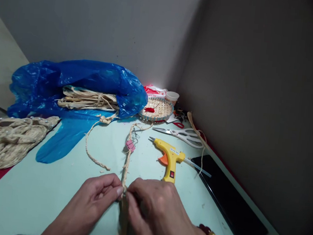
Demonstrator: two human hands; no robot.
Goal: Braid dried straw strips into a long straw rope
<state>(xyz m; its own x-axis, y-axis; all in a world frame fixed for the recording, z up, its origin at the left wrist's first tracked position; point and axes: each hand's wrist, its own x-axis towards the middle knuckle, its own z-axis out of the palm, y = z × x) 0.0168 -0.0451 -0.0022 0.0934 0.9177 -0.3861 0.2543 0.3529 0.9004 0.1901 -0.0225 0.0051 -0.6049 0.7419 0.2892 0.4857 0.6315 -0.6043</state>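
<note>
Our left hand (96, 196): fingers clamped on braid (126, 166) | our right hand (159, 204): fingers pinching it too | pink clip (130, 145) farther along

A small handcraft corner: you work at a pale mint-green tabletop (52, 188) where two plain grey walls (94, 19) meet; whether in a home or a workshop cannot be told. Craftwork shows in the pale braided plant-fibre cord (126, 164) in your grip. Beyond your grip, to its right, lie a yellow plastic glue gun (172, 159) and white-handled metal scissors (185, 135). Farther beyond, leftward, a shiny blue plastic bag (89, 72) holds bundled straw-coloured strands (88, 100).
</note>
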